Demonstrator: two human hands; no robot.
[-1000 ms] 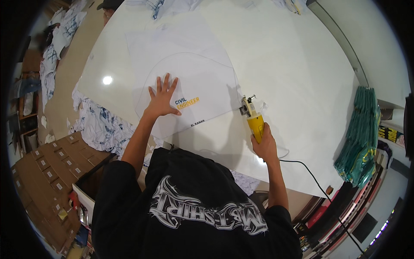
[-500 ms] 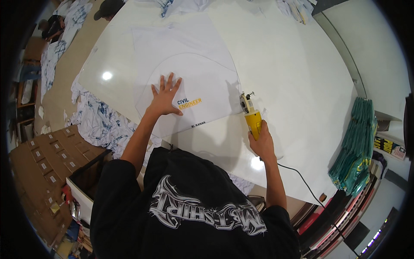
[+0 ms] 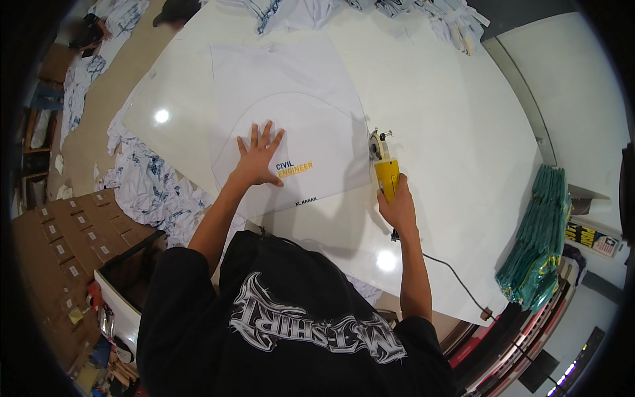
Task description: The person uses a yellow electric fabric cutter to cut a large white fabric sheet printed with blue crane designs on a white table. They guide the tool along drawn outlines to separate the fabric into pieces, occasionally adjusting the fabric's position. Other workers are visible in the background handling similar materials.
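Observation:
A white cloth piece (image 3: pixel 297 135) with a small printed patch lies flat on the white table (image 3: pixel 443 126), a curved outline showing across it. Fingers spread, my left hand (image 3: pixel 255 163) rests palm down on the cloth, left of the print. In my right hand (image 3: pixel 399 210) is a yellow handheld electric rotary cutter (image 3: pixel 386 177), gripped round its body. Its round blade head is at the cloth's right edge; whether the blade is touching the fabric, I cannot tell. From behind my right hand, a black power cord (image 3: pixel 456 281) trails off to the lower right.
Folded green garments (image 3: pixel 534 238) hang over the table's right side. White-and-blue cloth (image 3: pixel 151 192) is heaped along the left edge, and more cloth (image 3: pixel 297 14) lies at the far edge. Cardboard boxes (image 3: pixel 69 245) stand lower left. Another person's cap (image 3: pixel 177 12) shows far left.
The cutter, in my right hand, has moved a little away from me along the cloth's right edge. My left hand keeps its place on the cloth. The whole view has shifted slightly.

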